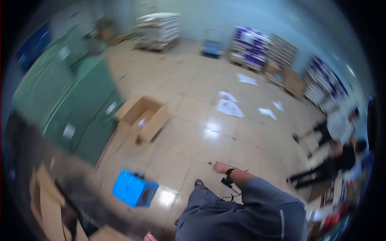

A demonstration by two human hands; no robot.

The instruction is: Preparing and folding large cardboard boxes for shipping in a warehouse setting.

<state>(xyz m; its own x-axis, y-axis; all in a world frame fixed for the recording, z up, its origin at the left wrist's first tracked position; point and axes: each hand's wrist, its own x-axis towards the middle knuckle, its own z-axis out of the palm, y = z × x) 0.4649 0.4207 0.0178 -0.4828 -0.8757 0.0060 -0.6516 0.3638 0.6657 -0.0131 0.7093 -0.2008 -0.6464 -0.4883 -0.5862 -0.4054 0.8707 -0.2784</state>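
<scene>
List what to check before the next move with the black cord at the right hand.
1. Right hand has a grip on the black cord: cannot tell, the picture is blurred.
2. Left hand free: cannot tell, only a sliver shows at the lower edge.
3. Cord hangs free of the shoe: cannot tell.
4. Blue stool apart from the right hand: ok, it stands off to the left.
5. Open cardboard box out of the way: ok, farther off on the left.
6. Tiled floor ahead free of litter: not ok, loose papers lie on it.
</scene>
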